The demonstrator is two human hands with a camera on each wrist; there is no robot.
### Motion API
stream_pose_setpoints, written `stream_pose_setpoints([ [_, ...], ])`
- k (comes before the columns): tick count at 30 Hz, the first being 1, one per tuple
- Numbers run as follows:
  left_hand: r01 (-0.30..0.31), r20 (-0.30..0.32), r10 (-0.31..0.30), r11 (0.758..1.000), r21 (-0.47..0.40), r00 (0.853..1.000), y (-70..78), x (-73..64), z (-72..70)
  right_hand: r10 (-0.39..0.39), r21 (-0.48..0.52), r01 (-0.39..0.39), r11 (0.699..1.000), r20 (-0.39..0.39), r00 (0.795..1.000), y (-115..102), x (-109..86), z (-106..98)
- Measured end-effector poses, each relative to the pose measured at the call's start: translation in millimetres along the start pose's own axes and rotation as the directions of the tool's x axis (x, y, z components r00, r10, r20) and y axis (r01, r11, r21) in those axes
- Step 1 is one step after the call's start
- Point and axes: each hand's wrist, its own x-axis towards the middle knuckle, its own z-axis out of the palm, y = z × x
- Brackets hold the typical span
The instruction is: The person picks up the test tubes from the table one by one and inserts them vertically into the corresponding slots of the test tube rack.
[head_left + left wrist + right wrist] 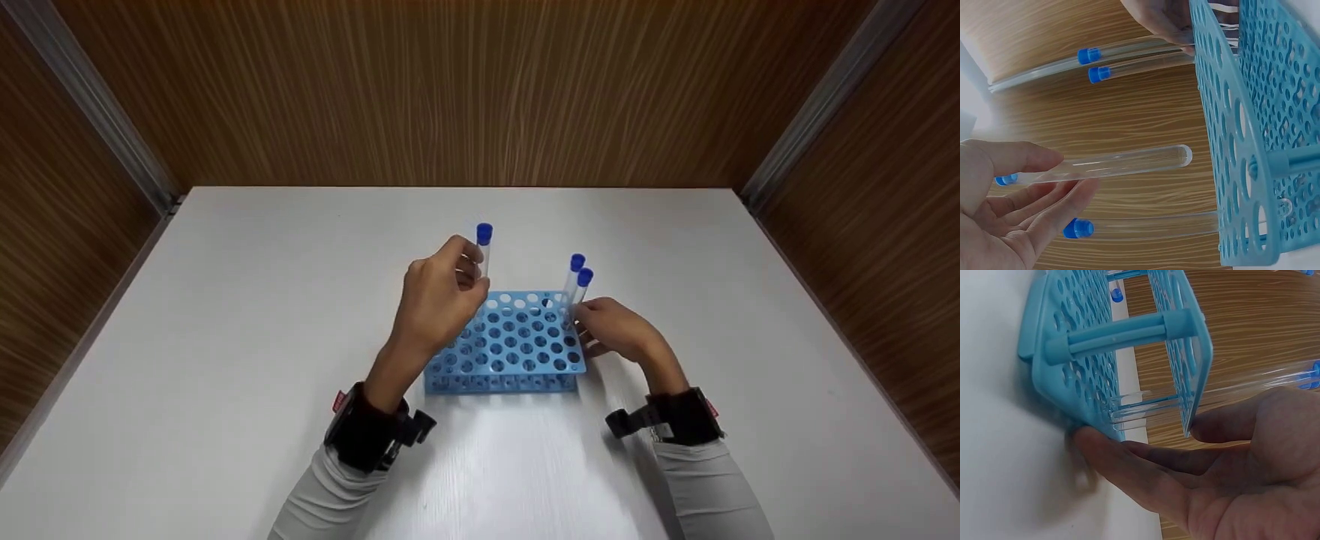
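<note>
My left hand (439, 301) pinches a clear test tube (1129, 163) with a blue cap between thumb and fingers, over the left part of the blue test tube rack (506, 370). In the left wrist view, the tube's rounded end points toward the rack's holed top plate, apart from it. At the rack's right end, my right hand (622, 330) holds the side, with the thumb at the top plate and fingers at the lower plate. Two blue-capped tubes (577, 262) stand close together beside it. Another capped tube (1151, 226) sits in the rack in the left wrist view, hidden by my left hand from above.
The rack stands on a white table (262, 300) enclosed by wood-grain panels (465, 90) at the back and sides. Past the rack, a small blue cap (1117, 295) shows in the right wrist view. Black wrist mounts (367, 427) with cameras sit on both arms.
</note>
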Motion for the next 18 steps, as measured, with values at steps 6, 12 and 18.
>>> stream_pose_setpoints([
  [6, 0.03, 0.039, -0.031, 0.999, 0.032, 0.999, -0.8, -1.0, 2.5, 0.01, 0.003, -0.01, 1.0, 0.003, 1.0, -0.8, 0.3, 0.1],
  [12, 0.058, 0.07, -0.063, 0.996, 0.067, 0.996, -1.3, -0.7, 4.2, 0.01, -0.002, -0.01, 1.0, 0.002, 1.0, -0.7, 0.3, -0.1],
  [18, 0.088, 0.108, -0.099, 0.991, 0.105, 0.989, -2.9, 0.1, 5.3, -0.006, -0.004, 0.006, 1.0, -0.006, 1.0, -0.3, -0.8, 0.6],
])
